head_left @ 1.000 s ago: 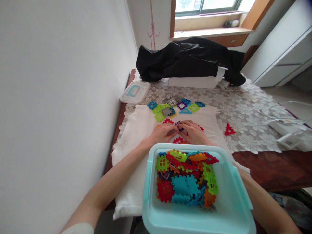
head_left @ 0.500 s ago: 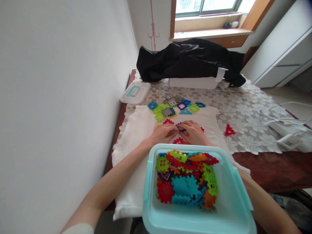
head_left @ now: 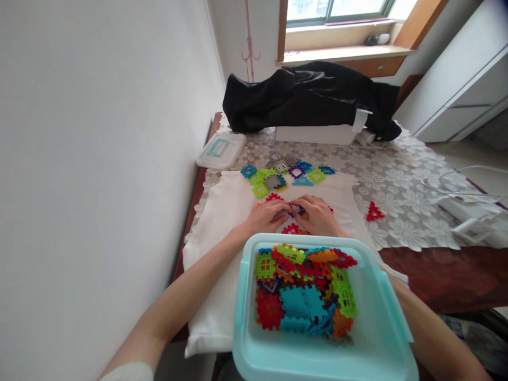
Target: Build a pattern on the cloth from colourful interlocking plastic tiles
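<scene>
My left hand (head_left: pixel 269 216) and my right hand (head_left: pixel 316 216) meet over the white cloth (head_left: pixel 214 264), fingers curled inward. Between their fingertips is a small purple interlocking plastic tile (head_left: pixel 297 209), mostly covered by the fingers. Red toothed tiles lie close around: one red tile (head_left: pixel 274 197) just beyond my left hand, another red tile (head_left: pixel 291 229) on the near side between the wrists. A bit of red also shows past my right hand. Whether these pieces are joined to the purple one is hidden.
A light-blue tub (head_left: pixel 381 317) holding many coloured tiles stands in front of my forearms. Beyond the hands lie green tiles (head_left: pixel 260 190) and blue ones. A red triangle (head_left: pixel 374 211) lies on the right, the tub's lid (head_left: pixel 221 150) at back left. Black cover (head_left: pixel 313 98) behind.
My fingers have shifted slightly around the purple tile, and a little more of it shows between them. Everything else looks the same.
</scene>
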The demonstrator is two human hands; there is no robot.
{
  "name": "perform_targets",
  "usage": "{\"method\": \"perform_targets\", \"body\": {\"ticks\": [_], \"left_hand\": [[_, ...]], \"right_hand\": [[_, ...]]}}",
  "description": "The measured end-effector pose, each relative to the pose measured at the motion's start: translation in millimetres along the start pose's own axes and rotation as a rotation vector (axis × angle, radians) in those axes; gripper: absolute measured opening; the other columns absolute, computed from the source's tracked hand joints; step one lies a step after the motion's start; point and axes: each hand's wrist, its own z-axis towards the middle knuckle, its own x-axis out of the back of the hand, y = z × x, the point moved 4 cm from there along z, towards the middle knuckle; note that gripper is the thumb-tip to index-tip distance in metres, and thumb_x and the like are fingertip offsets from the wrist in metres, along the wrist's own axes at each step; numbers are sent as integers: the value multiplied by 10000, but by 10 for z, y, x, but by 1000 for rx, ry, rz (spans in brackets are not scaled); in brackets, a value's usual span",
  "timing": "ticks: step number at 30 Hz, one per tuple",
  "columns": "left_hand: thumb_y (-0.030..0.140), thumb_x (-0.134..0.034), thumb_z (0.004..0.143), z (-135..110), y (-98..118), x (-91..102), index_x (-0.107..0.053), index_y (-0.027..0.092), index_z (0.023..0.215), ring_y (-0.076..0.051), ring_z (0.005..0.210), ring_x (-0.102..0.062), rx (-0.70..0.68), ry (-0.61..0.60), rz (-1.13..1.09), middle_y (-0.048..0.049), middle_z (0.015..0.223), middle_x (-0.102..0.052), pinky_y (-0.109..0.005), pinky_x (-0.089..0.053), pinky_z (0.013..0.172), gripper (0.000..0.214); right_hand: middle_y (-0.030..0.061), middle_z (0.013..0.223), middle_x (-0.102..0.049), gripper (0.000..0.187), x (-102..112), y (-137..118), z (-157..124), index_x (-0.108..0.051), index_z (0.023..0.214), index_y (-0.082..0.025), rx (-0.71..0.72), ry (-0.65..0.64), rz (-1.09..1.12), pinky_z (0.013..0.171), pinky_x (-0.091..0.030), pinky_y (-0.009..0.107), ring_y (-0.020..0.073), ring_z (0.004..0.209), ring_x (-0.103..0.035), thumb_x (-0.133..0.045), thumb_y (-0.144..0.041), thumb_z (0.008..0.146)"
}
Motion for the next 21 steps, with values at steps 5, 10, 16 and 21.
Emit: {"method": "perform_targets", "body": {"ticks": [5, 10, 16, 21], "left_hand": [[222, -631, 1030, -5, 11, 0, -710, 193, 1225, -240, 1199, -705, 9, -1, -5, -87, 1287, -750, -381, -566, 1088, 213], [190, -636, 1019, -13, 29, 10, -709, 206, 1226, -231, 1194, -705, 15, 0, 3, -74, 1286, -751, -373, -559, 1091, 219], [195, -636, 1020, -9, 14, 6, -681, 198, 1274, -238, 1237, -688, 12, 0, 9, -90, 1311, -733, -390, -548, 1126, 258], [211, -627, 1027, -7, -1, 6, -652, 191, 1318, -242, 1276, -673, 8, 5, 5, -103, 1345, -717, -409, -540, 1153, 293]], "right_hand": [[95, 1330, -707, 329, -10, -19, -11, -719, 1281, -232, -10, -48, -39, 1035, -535, 466, 309, 1191, -658, -739, -343, 972], [93, 1338, -710, 300, -1, -37, -12, -722, 1279, -219, 4, -26, -40, 1036, -543, 463, 297, 1174, -671, -698, -265, 983], [82, 1278, -724, 314, 20, -25, -7, -719, 1265, -235, -17, 26, -5, 1011, -552, 458, 286, 1132, -696, -700, -246, 952], [101, 1260, -720, 319, 42, -25, -2, -716, 1257, -241, -42, 88, 53, 1012, -567, 454, 291, 1141, -709, -701, -259, 938]]}}
